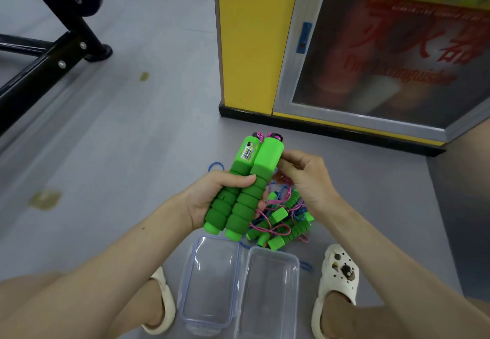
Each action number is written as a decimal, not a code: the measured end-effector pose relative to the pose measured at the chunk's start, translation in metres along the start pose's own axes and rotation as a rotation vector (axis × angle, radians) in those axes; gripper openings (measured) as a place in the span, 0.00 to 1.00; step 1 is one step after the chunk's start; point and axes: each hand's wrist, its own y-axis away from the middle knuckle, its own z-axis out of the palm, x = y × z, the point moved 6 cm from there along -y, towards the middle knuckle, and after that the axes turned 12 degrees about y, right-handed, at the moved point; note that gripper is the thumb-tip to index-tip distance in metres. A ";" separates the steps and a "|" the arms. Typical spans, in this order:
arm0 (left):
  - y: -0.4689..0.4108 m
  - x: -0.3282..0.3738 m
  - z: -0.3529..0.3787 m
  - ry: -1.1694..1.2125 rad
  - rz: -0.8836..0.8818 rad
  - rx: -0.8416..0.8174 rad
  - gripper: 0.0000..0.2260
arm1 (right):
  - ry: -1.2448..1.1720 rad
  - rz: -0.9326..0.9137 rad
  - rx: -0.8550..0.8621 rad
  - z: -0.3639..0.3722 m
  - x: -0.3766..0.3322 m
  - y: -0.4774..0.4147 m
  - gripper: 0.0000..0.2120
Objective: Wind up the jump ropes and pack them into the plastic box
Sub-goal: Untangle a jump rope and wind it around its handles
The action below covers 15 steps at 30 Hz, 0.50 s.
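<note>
My left hand [212, 195] grips two green foam jump-rope handles [244, 184] held side by side, upright and tilted a little right, pink rope showing at their tops. My right hand [305, 176] touches the upper part of the right handle, its fingers curled; what it pinches is hidden. Below the hands a pile of more green-handled jump ropes [281, 222] with pink and blue cords lies on the floor. The clear plastic box [267, 293] sits open on the floor between my feet, with its clear lid [209, 283] lying beside it on the left.
A yellow pillar [249, 41] and a glass-fronted fire-extinguisher cabinet [384, 54] stand just behind the pile. Black gym equipment frame [45, 65] is at the upper left. My feet in cream sandals [336, 283] flank the box on the grey floor [119, 139].
</note>
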 end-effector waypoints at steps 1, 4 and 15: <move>0.000 0.000 0.001 0.005 0.007 0.008 0.06 | -0.055 0.030 0.013 -0.001 0.001 0.000 0.09; -0.004 0.001 0.000 -0.003 0.039 0.038 0.09 | -0.354 0.189 0.021 0.000 0.004 0.000 0.09; -0.003 -0.001 0.001 0.052 0.037 0.090 0.10 | 0.361 -0.095 0.010 -0.001 -0.010 -0.002 0.09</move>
